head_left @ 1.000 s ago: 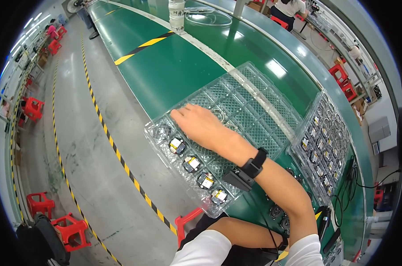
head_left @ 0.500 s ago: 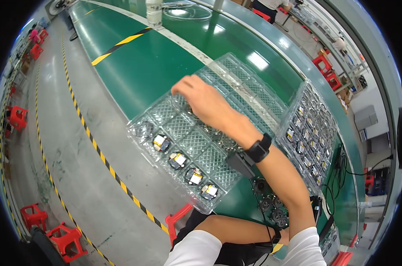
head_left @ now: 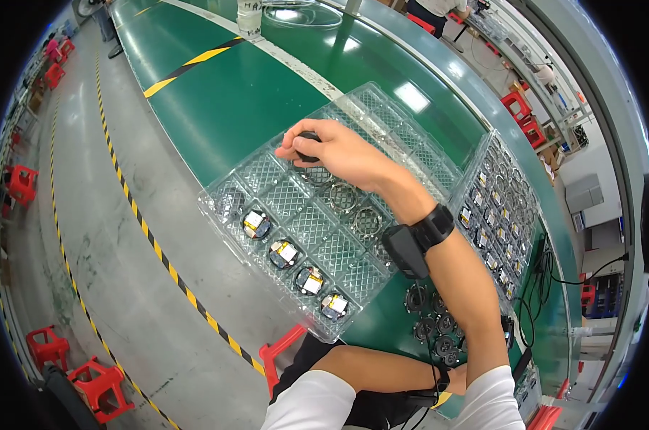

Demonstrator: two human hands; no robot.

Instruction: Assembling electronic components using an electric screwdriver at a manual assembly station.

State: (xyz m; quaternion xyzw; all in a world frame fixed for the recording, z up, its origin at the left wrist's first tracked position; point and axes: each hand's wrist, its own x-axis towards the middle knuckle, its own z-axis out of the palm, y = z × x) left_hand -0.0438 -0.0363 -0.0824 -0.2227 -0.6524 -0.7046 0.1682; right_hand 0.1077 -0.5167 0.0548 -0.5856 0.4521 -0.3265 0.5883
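My right hand (head_left: 328, 149) is pinched round a small black round part (head_left: 309, 145), above the far left side of a clear plastic blister tray (head_left: 306, 233). Along the tray's near left edge lie several round modules, among them a module (head_left: 284, 254) with a white-and-yellow block on top. Coiled wire-like rings, such as the ring (head_left: 341, 196), sit in pockets under my right wrist. My left hand (head_left: 456, 380) is low at the right, by the table edge. Its fingers are hidden behind my right forearm. Close by it lie several dark round parts (head_left: 445, 322).
A second clear tray (head_left: 493, 215) filled with similar modules stands on the right of the green table (head_left: 210, 122). Black cables (head_left: 550, 269) lie beyond it. A white cup-like container (head_left: 249, 20) is at the back. Red stools (head_left: 99, 390) stand on the grey floor at left.
My right hand has turned and opened its side to view, showing the black round part in its fingers. The right wrist has shifted slightly right. More of the dark parts near my left hand shows.
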